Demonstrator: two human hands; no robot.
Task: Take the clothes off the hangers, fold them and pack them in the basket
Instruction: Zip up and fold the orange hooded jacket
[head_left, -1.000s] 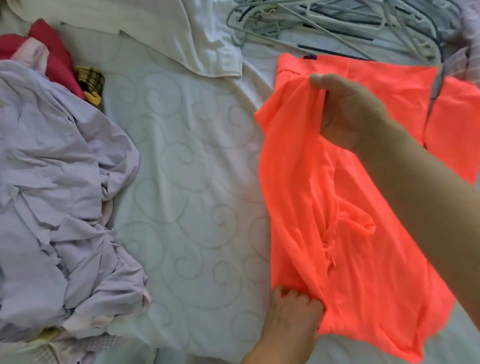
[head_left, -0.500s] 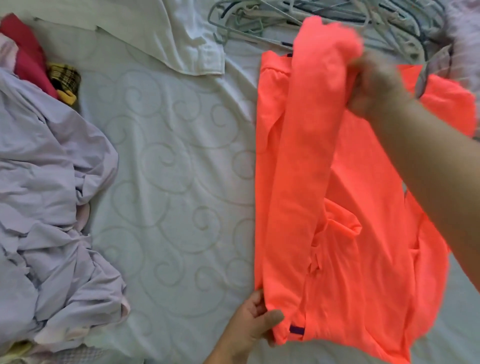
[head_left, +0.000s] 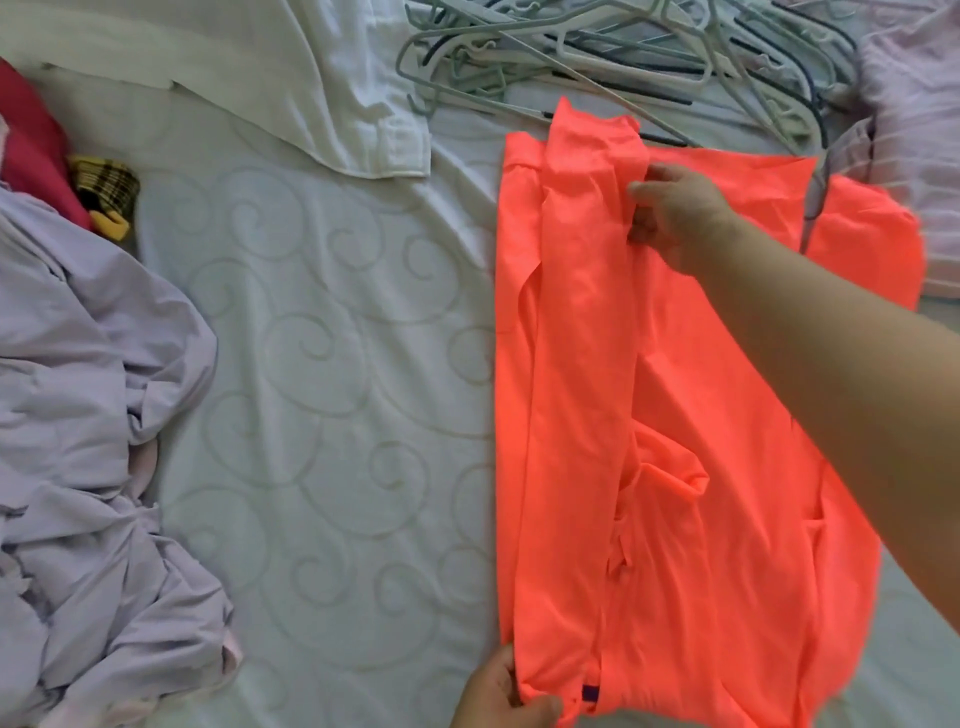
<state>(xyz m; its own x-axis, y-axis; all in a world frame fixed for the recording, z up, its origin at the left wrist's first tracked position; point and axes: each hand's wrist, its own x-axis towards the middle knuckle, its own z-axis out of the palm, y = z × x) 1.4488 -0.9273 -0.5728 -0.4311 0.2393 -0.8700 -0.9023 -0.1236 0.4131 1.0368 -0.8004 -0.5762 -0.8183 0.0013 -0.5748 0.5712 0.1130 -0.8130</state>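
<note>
My right hand (head_left: 670, 215) pinches the far end of a long folded strip of the orange garment (head_left: 675, 415), fingers curled onto the fabric edge up near the top. My left hand (head_left: 501, 693) grips the near end of that same strip at the bottom corner, thumb over the cloth beside a small dark tag. Between my two hands the strip runs taut-ish and straight along the garment's left side, laid over the rest of it, which lies spread on the bed.

To do this fold well, I judge I should keep both ends level so the folded edge runs parallel to the garment's outer edge, lay it flat without dragging the layer beneath, and then smooth the bunched wrinkle in the middle (it looks like a pocket or a gathered pleat, I cannot tell which) before making the next fold. The fabric looks thin and slippery, so a light pull at both ends should straighten it.

The garment lies on a pale quilted bedcover (head_left: 322, 389) stitched in swirls. Beyond its top edge is a tangled heap of grey hangers (head_left: 597, 57), one touching the orange cloth on the right. A white shirt (head_left: 358, 104) lies at the upper left, a crumpled lilac garment (head_left: 93, 441) piles at the left, with red cloth (head_left: 31, 140) and a yellow checked item (head_left: 106, 187) just behind it. A pale striped cloth (head_left: 919, 135) sits at the far right. No basket is in view.
</note>
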